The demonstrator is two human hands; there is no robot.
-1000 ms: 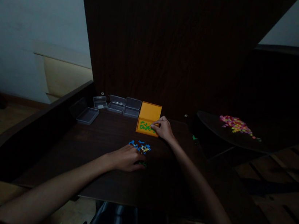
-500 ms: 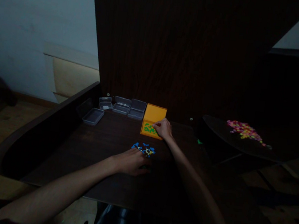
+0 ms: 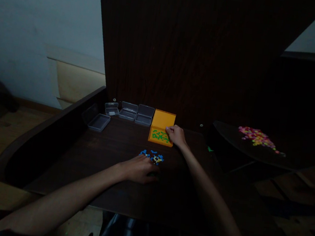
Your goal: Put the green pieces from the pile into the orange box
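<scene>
My right hand is at the right side of an open yellow box, fingertips drawn together over its edge. Whatever they may pinch is too small to make out. Small green pieces lie scattered in the box's lower half. Nearer me, my left hand rests palm down on the dark table, thumb apart from the fingers. Its fingertips reach the near side of a pile of small blue and yellow pieces and are partly hidden.
Several clear plastic boxes with raised lids, among them a larger clear box, stand left of the yellow one. A dark side panel bounds the table's left. Pink and yellow pieces lie heaped on a dark surface at right. A green scrap sits near there.
My right hand has shifted a little right, from over the green pieces to the box's right edge, uncovering more of them. The left hand has barely moved.
</scene>
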